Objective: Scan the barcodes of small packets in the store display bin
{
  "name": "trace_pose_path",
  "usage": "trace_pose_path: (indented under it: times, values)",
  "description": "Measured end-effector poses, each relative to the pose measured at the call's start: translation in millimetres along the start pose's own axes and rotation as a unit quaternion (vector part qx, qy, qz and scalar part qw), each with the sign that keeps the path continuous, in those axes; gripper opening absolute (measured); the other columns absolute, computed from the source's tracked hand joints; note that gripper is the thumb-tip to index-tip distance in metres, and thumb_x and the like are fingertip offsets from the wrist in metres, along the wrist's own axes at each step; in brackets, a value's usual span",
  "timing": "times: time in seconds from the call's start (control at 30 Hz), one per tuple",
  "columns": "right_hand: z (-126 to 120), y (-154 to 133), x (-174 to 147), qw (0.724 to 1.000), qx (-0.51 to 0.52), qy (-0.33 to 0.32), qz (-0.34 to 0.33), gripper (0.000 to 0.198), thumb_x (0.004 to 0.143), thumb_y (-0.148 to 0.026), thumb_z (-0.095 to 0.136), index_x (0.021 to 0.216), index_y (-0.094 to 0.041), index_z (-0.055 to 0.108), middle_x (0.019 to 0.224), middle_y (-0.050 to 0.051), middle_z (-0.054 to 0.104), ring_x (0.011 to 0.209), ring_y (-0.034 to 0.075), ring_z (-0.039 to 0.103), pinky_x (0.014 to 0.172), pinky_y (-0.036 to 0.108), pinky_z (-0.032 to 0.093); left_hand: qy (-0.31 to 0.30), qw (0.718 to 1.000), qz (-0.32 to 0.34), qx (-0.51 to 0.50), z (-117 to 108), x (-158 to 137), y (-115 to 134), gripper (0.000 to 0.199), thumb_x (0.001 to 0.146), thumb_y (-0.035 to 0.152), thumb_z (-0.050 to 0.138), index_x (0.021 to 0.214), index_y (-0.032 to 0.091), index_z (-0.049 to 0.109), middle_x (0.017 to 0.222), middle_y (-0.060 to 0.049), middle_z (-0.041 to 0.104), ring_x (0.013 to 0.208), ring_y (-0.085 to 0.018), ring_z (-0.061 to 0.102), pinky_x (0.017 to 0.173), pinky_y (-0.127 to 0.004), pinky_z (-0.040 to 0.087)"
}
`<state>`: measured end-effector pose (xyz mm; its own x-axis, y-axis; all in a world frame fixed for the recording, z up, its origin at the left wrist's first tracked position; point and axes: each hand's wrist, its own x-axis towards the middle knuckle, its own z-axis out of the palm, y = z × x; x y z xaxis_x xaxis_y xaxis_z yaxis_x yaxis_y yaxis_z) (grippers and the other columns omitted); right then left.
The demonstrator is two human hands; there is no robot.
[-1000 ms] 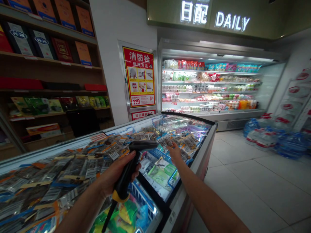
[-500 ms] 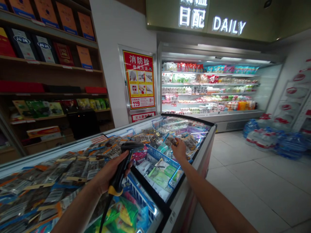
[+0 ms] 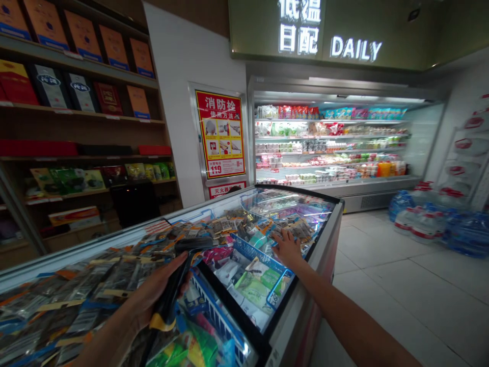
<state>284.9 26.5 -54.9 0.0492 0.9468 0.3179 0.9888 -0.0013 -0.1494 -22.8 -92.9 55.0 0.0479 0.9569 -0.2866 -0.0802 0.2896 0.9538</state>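
A black barcode scanner [image 3: 194,245] with a yellow handle end sits in my left hand [image 3: 157,285], whose fingers wrap its grip. Its head points right over the freezer's glass top, and a dark cord hangs below. My right hand [image 3: 288,248] reaches to the far part of the glass with its fingers spread. Beside its fingertips lies a cluster of small clear packets [image 3: 302,229] with orange and blue edges. I cannot tell whether the fingertips touch one. A larger spread of similar packets [image 3: 110,280] covers the left of the freezer top.
Under the glass of the chest freezer [image 3: 324,244], blue baskets [image 3: 244,243] hold bagged goods. Shelves of boxes [image 3: 82,117] stand at left. A lit open fridge [image 3: 332,186] is at the back. Bottled water [image 3: 424,221] stands on the tiled floor at right.
My right hand's fingers have gone from pinched around a packet to spread. The scanner has shifted slightly left and down with my left hand. The view has tilted up a little.
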Motion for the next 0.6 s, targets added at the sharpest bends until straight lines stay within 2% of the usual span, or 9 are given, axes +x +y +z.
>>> trace_pose_path:
  times: [0.17,0.27,0.33,0.47,0.6]
  values:
    - [-4,7,14,0.998,-0.022,0.025,0.060,0.047,0.080,-0.039,0.038,0.126,-0.027,0.039,0.139,0.010,0.025,0.126,0.033,0.014,0.092,0.056,0.012,0.019,0.999,-0.029,0.016,-13,-13,-2,0.039,0.067,0.051,0.053,0.062,0.013,0.057,0.049,0.002,0.051,0.042,-0.006,0.044,0.042,-0.016,0.037]
    - [-8,-2,14,0.996,-0.013,0.070,0.048,0.049,0.081,-0.041,0.036,0.126,-0.023,0.039,0.139,0.011,0.024,0.127,0.032,0.012,0.094,0.054,0.010,0.026,0.999,-0.026,-0.002,-15,-15,-4,0.039,0.067,0.051,0.054,0.060,0.013,0.057,0.051,0.001,0.052,0.044,-0.007,0.045,0.044,-0.017,0.039]
    - [-10,-18,14,0.996,0.016,0.084,0.002,0.047,0.082,-0.038,0.035,0.126,-0.023,0.039,0.139,0.010,0.026,0.127,0.029,0.016,0.096,0.049,0.013,0.032,0.999,-0.031,0.001,-15,-14,-4,0.039,0.065,0.052,0.055,0.061,0.014,0.057,0.050,0.001,0.053,0.043,-0.008,0.046,0.042,-0.017,0.038]
    - [-8,-71,29,0.988,0.114,0.056,-0.086,0.047,0.081,-0.039,0.037,0.125,-0.024,0.041,0.136,0.009,0.032,0.124,0.026,0.026,0.096,0.043,0.021,0.033,0.999,-0.029,-0.005,-15,-9,-4,0.039,0.063,0.054,0.056,0.061,0.014,0.057,0.050,0.001,0.053,0.043,-0.007,0.045,0.040,-0.016,0.036]
    - [-1,-118,67,0.977,0.201,0.010,-0.065,0.053,0.079,-0.048,0.035,0.126,-0.024,0.039,0.132,0.013,0.035,0.117,0.027,0.037,0.091,0.043,0.030,0.069,0.997,-0.039,-0.019,-17,-6,-5,0.042,0.060,0.057,0.056,0.058,0.015,0.056,0.048,0.000,0.052,0.040,-0.008,0.044,0.039,-0.017,0.035]
